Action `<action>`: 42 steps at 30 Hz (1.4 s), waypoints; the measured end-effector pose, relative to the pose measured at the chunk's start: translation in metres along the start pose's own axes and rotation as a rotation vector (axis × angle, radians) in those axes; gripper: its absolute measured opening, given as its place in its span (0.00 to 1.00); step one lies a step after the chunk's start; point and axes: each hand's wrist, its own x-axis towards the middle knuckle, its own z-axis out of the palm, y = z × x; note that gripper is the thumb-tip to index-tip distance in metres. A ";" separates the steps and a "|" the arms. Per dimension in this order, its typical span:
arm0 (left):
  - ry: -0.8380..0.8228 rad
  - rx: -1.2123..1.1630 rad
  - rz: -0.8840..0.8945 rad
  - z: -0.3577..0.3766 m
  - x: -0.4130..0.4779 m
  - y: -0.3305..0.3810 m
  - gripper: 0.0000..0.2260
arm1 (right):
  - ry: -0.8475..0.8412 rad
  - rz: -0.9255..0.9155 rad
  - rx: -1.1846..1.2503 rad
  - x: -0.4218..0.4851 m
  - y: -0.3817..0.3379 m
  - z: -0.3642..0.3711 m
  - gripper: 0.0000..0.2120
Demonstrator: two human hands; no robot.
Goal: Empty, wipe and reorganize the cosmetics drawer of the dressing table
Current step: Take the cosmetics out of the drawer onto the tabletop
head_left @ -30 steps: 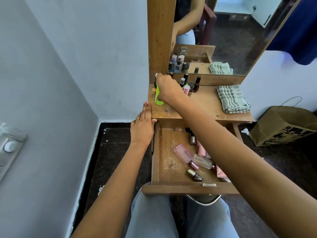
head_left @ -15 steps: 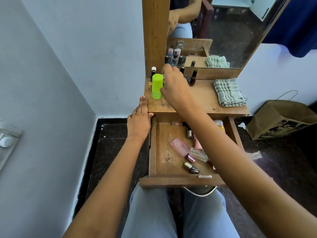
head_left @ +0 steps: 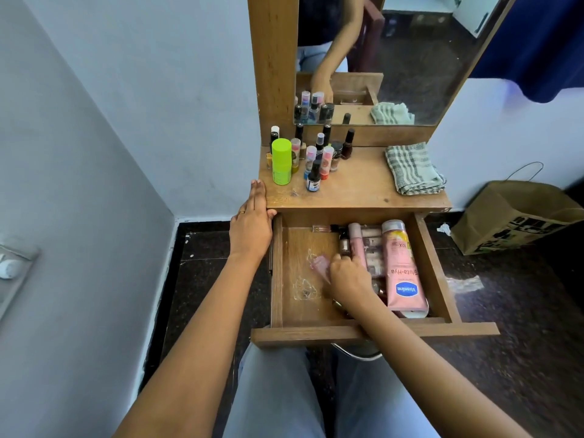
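The wooden drawer (head_left: 277, 279) is pulled out below the dressing tabletop (head_left: 363, 188). My right hand (head_left: 346, 276) is inside it, fingers curled over a pink bottle (head_left: 319, 263); whether it is gripped is unclear. Beside it lie a pink Vaseline tube (head_left: 403, 273), a pink stick (head_left: 356, 238) and small bottles. My left hand (head_left: 252, 222) rests flat on the table's left front corner, holding nothing. A lime-green bottle (head_left: 281, 161) stands on the tabletop beside several small nail-polish bottles (head_left: 319, 159).
A folded checked cloth (head_left: 412, 169) lies at the tabletop's right. The mirror (head_left: 395, 58) rises behind. A brown paper bag (head_left: 518, 213) stands on the dark floor to the right. A wall (head_left: 94, 153) closes off the left side.
My right hand let go of the lime-green bottle on the tabletop and came down into the drawer onto the pink bottle. The left hand stayed put.
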 end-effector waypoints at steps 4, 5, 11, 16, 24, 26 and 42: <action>0.000 0.000 0.002 0.000 0.000 -0.001 0.25 | 0.046 -0.054 -0.139 0.007 -0.004 0.005 0.18; 0.000 0.000 0.000 0.000 0.000 -0.001 0.25 | 0.052 -0.068 -0.138 0.009 -0.004 0.005 0.16; 0.001 -0.001 0.001 0.001 0.001 -0.001 0.25 | 0.156 0.006 0.256 0.000 0.000 -0.024 0.13; -0.010 -0.018 -0.006 0.002 0.002 -0.002 0.26 | 0.319 -0.091 0.448 -0.016 -0.004 -0.078 0.12; -0.004 -0.013 0.000 0.003 0.000 -0.001 0.26 | 0.451 -0.293 0.308 0.015 -0.017 -0.176 0.16; -0.001 -0.013 0.000 0.002 0.000 -0.002 0.26 | 0.445 -0.308 0.197 0.034 -0.021 -0.185 0.18; 0.006 -0.015 0.007 0.003 0.001 -0.003 0.26 | 0.356 -0.250 0.071 0.093 -0.030 -0.187 0.30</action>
